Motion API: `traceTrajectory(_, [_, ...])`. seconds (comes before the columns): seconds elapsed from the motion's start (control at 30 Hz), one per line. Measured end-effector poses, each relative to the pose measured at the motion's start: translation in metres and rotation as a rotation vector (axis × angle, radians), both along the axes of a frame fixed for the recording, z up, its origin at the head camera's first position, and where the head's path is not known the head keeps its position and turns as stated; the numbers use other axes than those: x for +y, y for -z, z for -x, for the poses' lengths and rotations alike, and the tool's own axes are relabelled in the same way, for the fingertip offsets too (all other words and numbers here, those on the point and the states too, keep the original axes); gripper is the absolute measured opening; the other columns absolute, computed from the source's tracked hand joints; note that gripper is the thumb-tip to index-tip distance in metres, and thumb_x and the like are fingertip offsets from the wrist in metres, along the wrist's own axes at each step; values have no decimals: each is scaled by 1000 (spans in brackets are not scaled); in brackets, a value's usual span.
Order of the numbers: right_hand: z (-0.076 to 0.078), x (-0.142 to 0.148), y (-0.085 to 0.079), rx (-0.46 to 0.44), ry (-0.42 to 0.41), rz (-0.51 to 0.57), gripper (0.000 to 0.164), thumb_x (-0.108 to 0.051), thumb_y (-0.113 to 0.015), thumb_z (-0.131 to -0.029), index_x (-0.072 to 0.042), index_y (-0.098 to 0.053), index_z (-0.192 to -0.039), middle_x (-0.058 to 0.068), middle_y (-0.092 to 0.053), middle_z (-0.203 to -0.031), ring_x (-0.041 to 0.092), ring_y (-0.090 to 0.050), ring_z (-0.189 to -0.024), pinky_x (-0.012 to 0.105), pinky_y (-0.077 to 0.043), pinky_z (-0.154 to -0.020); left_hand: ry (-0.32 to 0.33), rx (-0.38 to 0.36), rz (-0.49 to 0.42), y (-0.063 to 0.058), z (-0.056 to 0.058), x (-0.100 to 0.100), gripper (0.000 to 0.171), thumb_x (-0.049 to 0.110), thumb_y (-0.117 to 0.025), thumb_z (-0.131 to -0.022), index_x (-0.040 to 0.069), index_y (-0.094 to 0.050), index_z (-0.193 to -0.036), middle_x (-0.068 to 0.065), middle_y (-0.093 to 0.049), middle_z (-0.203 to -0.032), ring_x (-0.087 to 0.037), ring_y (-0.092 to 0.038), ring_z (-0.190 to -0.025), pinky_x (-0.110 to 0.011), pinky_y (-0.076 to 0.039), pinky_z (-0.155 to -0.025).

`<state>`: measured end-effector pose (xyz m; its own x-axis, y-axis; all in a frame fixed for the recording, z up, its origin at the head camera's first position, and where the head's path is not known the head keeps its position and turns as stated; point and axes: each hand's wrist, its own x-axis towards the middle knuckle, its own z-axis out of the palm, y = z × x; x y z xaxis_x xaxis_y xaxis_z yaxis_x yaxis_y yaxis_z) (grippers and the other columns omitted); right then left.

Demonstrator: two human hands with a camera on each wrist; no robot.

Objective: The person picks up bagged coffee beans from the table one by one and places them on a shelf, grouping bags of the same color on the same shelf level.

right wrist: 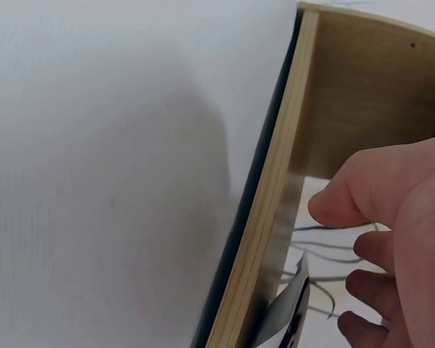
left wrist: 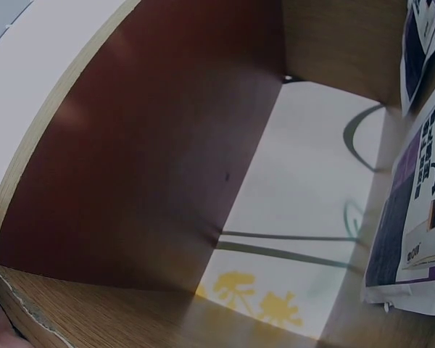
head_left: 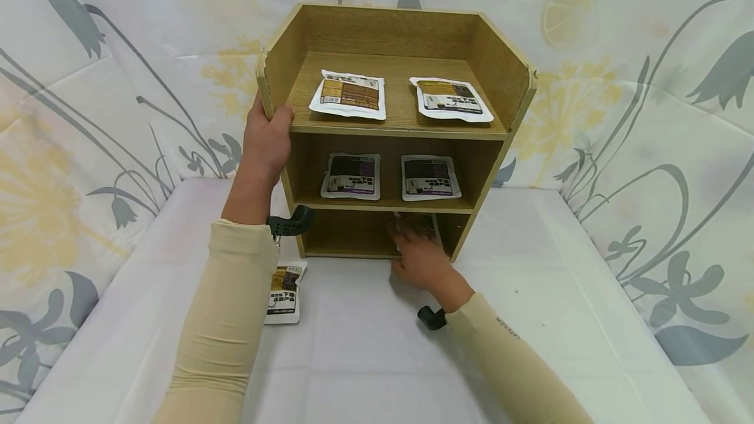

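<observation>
My left hand [head_left: 265, 142] grips the front edge of the left side panel [head_left: 266, 87] of a wooden shelf unit [head_left: 389, 129], near the top board. At the bottom compartment my right hand [head_left: 421, 260] reaches in over a pouch [head_left: 434, 222], which it partly hides. The right wrist view shows thumb and fingers spread apart, with the pouch's edge [right wrist: 293, 312] standing away from the fingertips. Two pouches, one on the left [head_left: 349, 97] and one on the right [head_left: 452, 99], lie on the top board. Two dark purple pouches, left [head_left: 352, 176] and right [head_left: 430, 177], occupy the middle compartment.
Beside the left forearm, another yellow-and-white pouch [head_left: 285, 293] lies on the white tablecloth [head_left: 359, 339], partly covered by the sleeve. Behind the unit hangs a floral cloth [head_left: 589, 84].
</observation>
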<state>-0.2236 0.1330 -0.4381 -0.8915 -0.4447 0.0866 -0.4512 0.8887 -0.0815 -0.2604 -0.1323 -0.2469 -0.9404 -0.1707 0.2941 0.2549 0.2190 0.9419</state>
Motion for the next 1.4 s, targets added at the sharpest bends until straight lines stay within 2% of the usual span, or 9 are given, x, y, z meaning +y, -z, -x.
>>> traceTrajectory(0.1, [-2,-4,1,3,-14,0,65,-28,-56,-93,-13,-33,-151,13,-35,-155,41,-39,-137,59,-34,-108,0,-1,1,0,0,0,46,29,-37,-99,24,-37,-144,-8,-45,-142,-21,-43,-126,-45,-33,-110])
traceTrajectory(0.53, [-18,-28,-1,65,-134,13,61,-32,-57,-95,-13,-37,-149,9,-38,-152,33,-37,-139,59,-33,-109,11,8,-1,0,0,-1,45,28,-39,-99,20,-38,-144,-10,-46,-141,-22,-43,-125,-45,-33,-110])
traceTrajectory(0.83, [-28,-47,-3,44,-195,25,63,-29,-59,-93,-15,-37,-149,9,-36,-154,32,-33,-142,57,-32,-111,11,11,9,0,-1,-1,45,28,-39,-99,20,-39,-143,-10,-46,-139,-23,-44,-123,-46,-34,-108])
traceTrajectory(1.23, [-39,-72,-1,25,-254,44,61,-32,-57,-93,-22,-37,-149,7,-34,-156,31,-31,-144,55,-32,-112,12,19,2,1,0,-1,44,29,-40,-99,20,-39,-142,-11,-47,-138,-23,-45,-122,-45,-35,-107])
traceTrajectory(1.4, [-42,-83,-1,14,-281,16,60,-37,-55,-95,-24,-35,-150,5,-32,-157,29,-30,-145,52,-30,-114,14,22,-2,2,0,-1,45,29,-40,-99,21,-39,-143,-11,-46,-138,-23,-45,-122,-45,-35,-108])
